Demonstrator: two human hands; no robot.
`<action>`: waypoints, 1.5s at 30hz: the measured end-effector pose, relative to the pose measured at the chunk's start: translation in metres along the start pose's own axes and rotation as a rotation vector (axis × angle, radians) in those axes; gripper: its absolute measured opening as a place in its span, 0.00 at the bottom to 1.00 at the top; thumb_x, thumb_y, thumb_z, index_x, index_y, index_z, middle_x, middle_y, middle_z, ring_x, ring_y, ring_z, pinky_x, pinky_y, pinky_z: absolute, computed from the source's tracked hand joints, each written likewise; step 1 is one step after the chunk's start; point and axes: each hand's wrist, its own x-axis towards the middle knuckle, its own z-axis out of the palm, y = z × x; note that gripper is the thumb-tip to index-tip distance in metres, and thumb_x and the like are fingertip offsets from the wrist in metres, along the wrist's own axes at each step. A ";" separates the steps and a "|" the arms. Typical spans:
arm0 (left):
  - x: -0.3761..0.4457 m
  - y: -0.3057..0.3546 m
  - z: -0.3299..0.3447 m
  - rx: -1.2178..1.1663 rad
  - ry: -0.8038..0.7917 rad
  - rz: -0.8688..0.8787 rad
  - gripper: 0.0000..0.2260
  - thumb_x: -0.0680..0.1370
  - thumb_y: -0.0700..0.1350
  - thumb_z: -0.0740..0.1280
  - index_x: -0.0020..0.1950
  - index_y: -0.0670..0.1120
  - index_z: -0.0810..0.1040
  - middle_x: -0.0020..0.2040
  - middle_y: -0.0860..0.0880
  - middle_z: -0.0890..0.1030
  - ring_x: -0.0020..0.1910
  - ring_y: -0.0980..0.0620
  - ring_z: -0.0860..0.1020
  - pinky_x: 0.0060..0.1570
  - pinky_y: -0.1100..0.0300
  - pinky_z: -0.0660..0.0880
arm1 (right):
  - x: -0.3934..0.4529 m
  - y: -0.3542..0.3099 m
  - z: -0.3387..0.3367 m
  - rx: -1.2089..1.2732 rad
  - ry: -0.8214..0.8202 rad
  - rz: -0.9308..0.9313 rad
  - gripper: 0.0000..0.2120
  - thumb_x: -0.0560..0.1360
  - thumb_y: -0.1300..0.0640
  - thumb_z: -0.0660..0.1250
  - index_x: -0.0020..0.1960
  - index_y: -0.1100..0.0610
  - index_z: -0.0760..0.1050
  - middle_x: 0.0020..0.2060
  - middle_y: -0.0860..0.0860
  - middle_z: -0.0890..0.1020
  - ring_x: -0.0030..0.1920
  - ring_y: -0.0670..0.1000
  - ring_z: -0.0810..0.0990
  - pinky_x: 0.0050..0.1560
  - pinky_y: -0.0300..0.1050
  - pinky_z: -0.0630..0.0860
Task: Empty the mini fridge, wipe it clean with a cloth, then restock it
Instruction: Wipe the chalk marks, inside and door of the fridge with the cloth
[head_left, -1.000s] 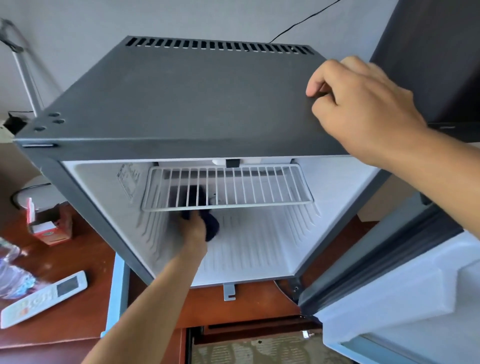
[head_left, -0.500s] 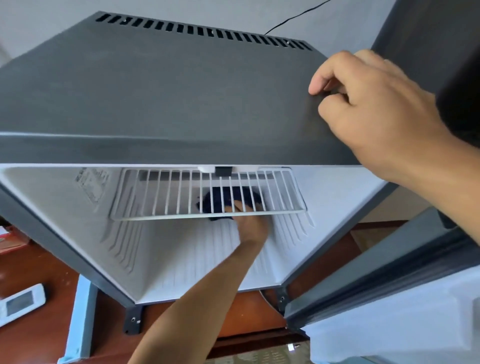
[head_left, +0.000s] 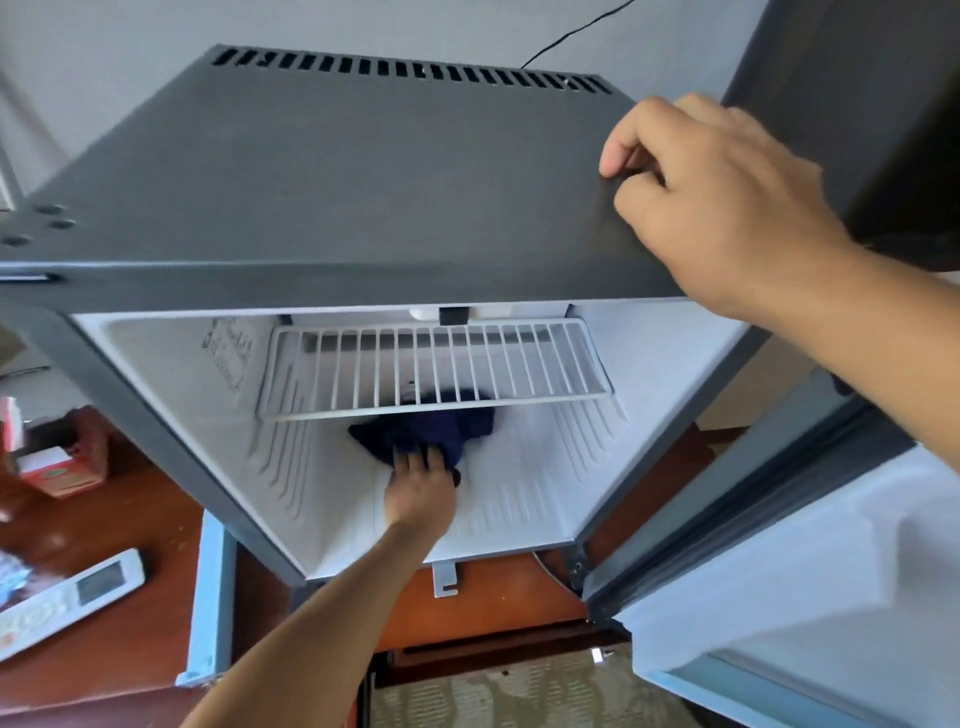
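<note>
The dark grey mini fridge stands with its door swung open to the right, and I look down into its white inside. One white wire shelf sits near the back; no food is visible inside. My left hand reaches in below the shelf and grips a dark blue cloth against the white floor. The cloth's far part lies under the shelf wires. My right hand holds the right edge of the fridge's top with curled fingers.
The fridge stands on a brown wooden table. To its left lie a white remote control and a red and white carton. A black cable runs up the wall behind the fridge. A patterned floor shows below the table's front edge.
My left hand swept the cloth from the left of the fridge floor to the right under the shelf, then back toward the front middle. My right hand stayed on the fridge's top.
</note>
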 end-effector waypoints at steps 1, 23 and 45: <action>-0.016 -0.001 -0.005 0.027 -0.043 -0.012 0.25 0.85 0.49 0.56 0.80 0.40 0.60 0.78 0.34 0.63 0.80 0.32 0.55 0.74 0.44 0.65 | -0.001 0.000 -0.001 0.009 -0.008 -0.002 0.11 0.80 0.55 0.56 0.59 0.48 0.73 0.56 0.45 0.74 0.62 0.54 0.70 0.51 0.49 0.62; -0.119 -0.085 -0.001 0.124 -0.004 0.299 0.27 0.75 0.64 0.57 0.75 0.67 0.68 0.80 0.50 0.67 0.79 0.35 0.63 0.76 0.36 0.61 | -0.197 -0.044 0.270 0.114 -0.658 -0.055 0.45 0.73 0.45 0.67 0.81 0.37 0.44 0.81 0.56 0.46 0.80 0.66 0.48 0.78 0.64 0.53; -0.021 -0.097 0.024 0.028 0.359 0.213 0.33 0.77 0.72 0.47 0.78 0.59 0.60 0.76 0.46 0.71 0.72 0.39 0.70 0.71 0.42 0.65 | -0.173 -0.010 0.392 0.119 0.103 0.078 0.22 0.76 0.62 0.59 0.66 0.44 0.71 0.63 0.53 0.78 0.59 0.61 0.80 0.55 0.51 0.77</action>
